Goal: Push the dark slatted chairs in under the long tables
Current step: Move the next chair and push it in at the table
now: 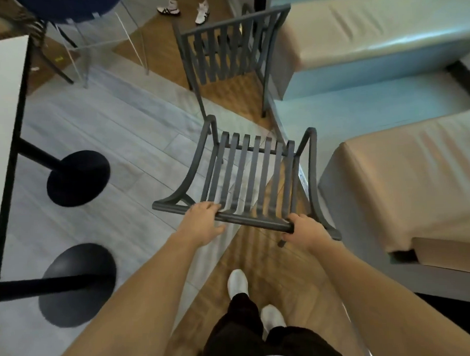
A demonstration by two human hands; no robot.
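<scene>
dark slatted chairs: two, near point(251, 177) and far point(231, 48). round black bases: two point(77, 178) point(78, 284). padded benches: two point(406, 181) point(362, 32). white counter: one point(1, 88).

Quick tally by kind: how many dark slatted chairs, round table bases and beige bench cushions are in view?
Dark slatted chairs: 2, near chair held by left hand and right hand, far chair
Round black table bases: 2
Beige bench cushions: 2
Total: 6
</scene>
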